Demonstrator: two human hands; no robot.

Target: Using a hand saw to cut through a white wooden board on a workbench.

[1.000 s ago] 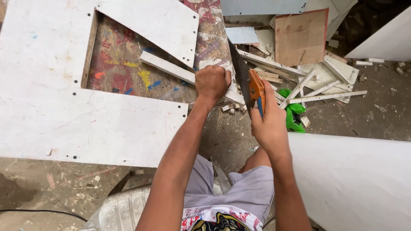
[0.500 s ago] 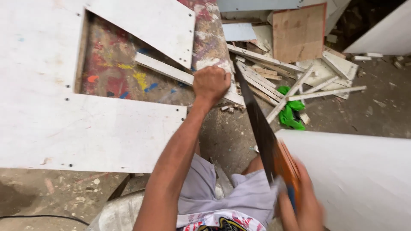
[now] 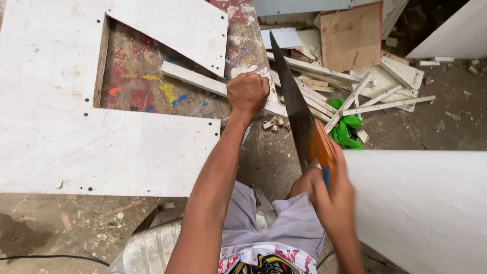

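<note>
Soft, even daylight, bright white boards (image 3: pixel 101 152) without harsh glare, faint shadows beneath the arms, motion blur on the right hand (image 3: pixel 332 203) and saw (image 3: pixel 299 116), slight wide-angle bending at edges

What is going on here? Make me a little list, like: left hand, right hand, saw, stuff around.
left hand: left hand closed in a fist, pressing down a white wooden strip
right hand: right hand gripping the orange handle of a handsaw
saw: dark blade angled across the strip, just right of the fist
stuff around: big white board, pile of wood offcuts, green cloth, dusty ground
</note>
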